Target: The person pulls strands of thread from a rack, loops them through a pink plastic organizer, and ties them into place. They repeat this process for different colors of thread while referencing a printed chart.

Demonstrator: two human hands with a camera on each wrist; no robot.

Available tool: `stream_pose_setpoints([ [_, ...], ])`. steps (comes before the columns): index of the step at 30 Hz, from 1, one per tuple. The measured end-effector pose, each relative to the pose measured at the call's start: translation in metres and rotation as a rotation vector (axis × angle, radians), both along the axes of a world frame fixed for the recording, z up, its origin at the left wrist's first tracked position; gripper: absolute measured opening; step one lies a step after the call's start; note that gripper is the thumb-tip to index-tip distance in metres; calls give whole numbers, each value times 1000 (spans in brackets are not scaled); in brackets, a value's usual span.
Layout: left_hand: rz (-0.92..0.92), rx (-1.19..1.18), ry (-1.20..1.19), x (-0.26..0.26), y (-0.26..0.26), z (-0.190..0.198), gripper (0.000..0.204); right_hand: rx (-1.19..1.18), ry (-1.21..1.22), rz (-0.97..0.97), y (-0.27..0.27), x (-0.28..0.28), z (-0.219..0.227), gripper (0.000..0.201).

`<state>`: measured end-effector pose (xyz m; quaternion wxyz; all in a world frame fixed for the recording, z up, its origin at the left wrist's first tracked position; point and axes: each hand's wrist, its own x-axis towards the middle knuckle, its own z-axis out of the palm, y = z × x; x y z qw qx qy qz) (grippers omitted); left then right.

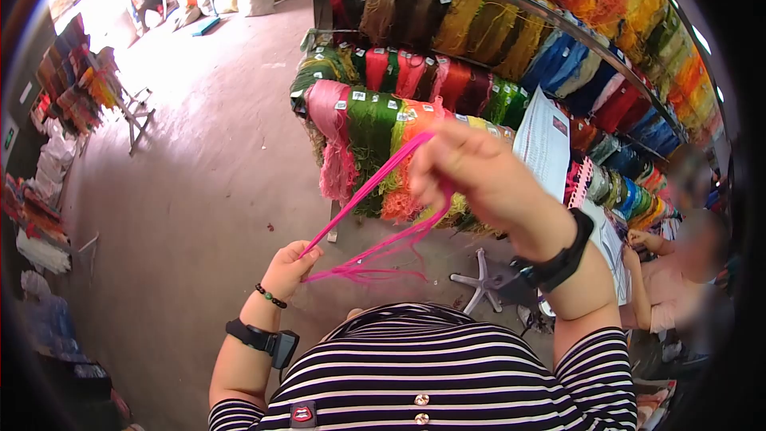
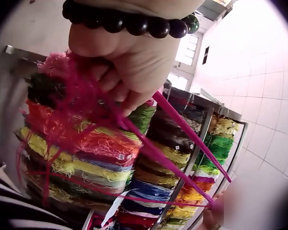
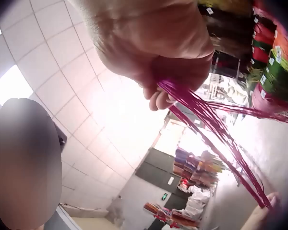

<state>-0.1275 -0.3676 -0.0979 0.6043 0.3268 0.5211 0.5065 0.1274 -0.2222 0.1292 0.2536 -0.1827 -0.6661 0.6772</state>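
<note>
A bundle of bright magenta thread (image 1: 369,192) stretches between my two hands. My left hand (image 1: 287,273), lower and to the left, pinches its lower end between thumb and fingers. Higher up at the right, my right hand (image 1: 477,172) grips the other end with curled fingers, slightly blurred. Loose strands sag below the taut part and trail near the left hand. In the left wrist view, a fuzzy tangle of strands (image 2: 81,110) hangs beneath that hand. The right wrist view shows the thread (image 3: 206,117) fanning out from the curled fingers of the right hand.
Racks of colourful thread hanks (image 1: 383,116) with small white tags stand ahead and to the right. A printed sheet (image 1: 544,144) lies beside them. A wheeled chair base (image 1: 480,281) is on the floor (image 1: 199,183). Another person (image 1: 678,287) is at the far right.
</note>
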Motion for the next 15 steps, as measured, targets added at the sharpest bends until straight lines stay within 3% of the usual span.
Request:
stream_pose_setpoints([
  [6, 99, -37, -57, 16, 24, -48, 16, 24, 398, -201, 19, 55, 59, 22],
  [11, 70, -81, -57, 15, 41, -86, 21, 76, 508, -191, 26, 85, 99, 18],
  [15, 72, -150, 112, 30, 49, -91, 32, 138, 508, -193, 22, 97, 113, 18],
])
